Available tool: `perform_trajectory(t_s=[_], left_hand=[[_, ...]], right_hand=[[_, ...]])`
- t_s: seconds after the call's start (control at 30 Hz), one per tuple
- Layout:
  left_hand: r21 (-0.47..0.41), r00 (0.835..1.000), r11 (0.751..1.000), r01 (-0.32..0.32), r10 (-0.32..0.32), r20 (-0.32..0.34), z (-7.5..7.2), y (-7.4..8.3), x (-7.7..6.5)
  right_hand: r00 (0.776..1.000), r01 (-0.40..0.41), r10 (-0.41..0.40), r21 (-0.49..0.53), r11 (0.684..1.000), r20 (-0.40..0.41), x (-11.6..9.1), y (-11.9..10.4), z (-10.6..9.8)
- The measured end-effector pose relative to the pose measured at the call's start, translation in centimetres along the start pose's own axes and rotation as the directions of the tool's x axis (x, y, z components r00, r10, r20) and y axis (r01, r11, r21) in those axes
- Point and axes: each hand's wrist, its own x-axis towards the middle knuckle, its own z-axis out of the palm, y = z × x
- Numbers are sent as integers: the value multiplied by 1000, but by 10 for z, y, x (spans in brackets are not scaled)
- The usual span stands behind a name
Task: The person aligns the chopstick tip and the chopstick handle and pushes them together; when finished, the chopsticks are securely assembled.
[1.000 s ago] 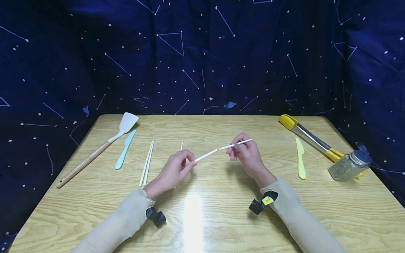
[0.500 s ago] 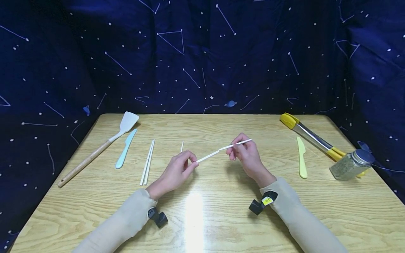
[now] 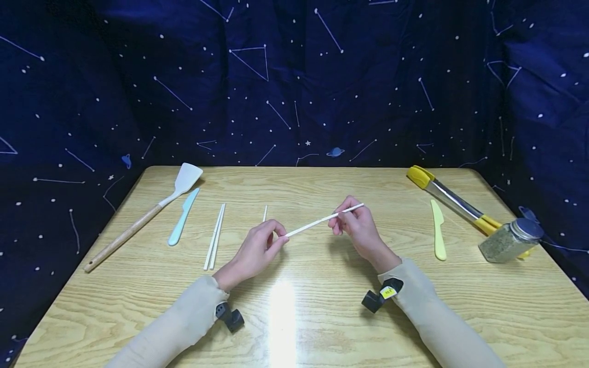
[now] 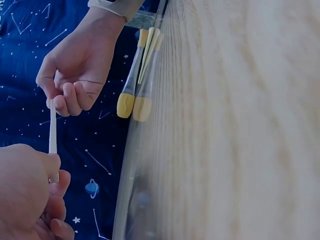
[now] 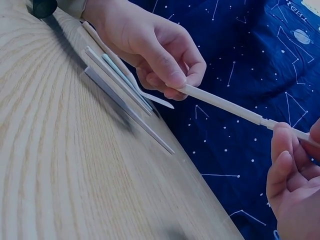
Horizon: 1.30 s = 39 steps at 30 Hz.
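Observation:
A thin white chopstick in two sections [image 3: 309, 226] spans the gap between my hands, slanting up to the right above the table. My left hand [image 3: 255, 248] pinches its lower left end between thumb and fingers. My right hand [image 3: 361, 230] pinches the other section, whose tip sticks out past the fingers. In the right wrist view, a narrow stepped joint [image 5: 265, 122] shows where the sections meet, close to the right fingertips. Another white chopstick [image 3: 265, 212] lies on the table, mostly hidden behind my left hand.
On the wooden table [image 3: 322, 317], a pair of white chopsticks [image 3: 214, 237], a light blue knife [image 3: 182, 217] and a white spatula [image 3: 161, 205] lie left. A yellow knife [image 3: 438, 230], yellow-tipped tongs [image 3: 453, 199] and a jar of dried herbs [image 3: 508, 241] are right.
The two sections, apart a second ago, came together end to end and now line up as one straight stick. My left hand shifted slightly right; the right hand stayed nearly in place.

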Motion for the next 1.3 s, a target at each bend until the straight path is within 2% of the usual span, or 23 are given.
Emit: perform_trajectory(t_s=[0.43, 0.73, 0.93, 1.03, 1.17, 1.3], left_hand=[[6, 1000, 1000, 17, -17, 6, 0, 5, -1], [54, 999, 998, -42, 42, -6, 6, 6, -3], [27, 1000, 1000, -12, 12, 8, 6, 6, -4], [12, 1000, 1000, 4, -4, -5, 7, 7, -4], [-1, 1000, 1000, 20, -20, -14, 9, 12, -5], [-35, 999, 999, 41, -41, 9, 10, 16, -5]], right_hand=[[999, -7, 6, 17, 1000, 35, -1, 3, 0], [998, -54, 54, -18, 998, 25, -3, 7, 2], [996, -81, 83, -55, 995, 34, -1, 4, 4], [991, -122, 124, -63, 991, 42, 1, -1, 2], [981, -192, 193, -35, 981, 33, 3, -7, -3], [978, -208, 208, -13, 978, 33, 3, -9, -6]])
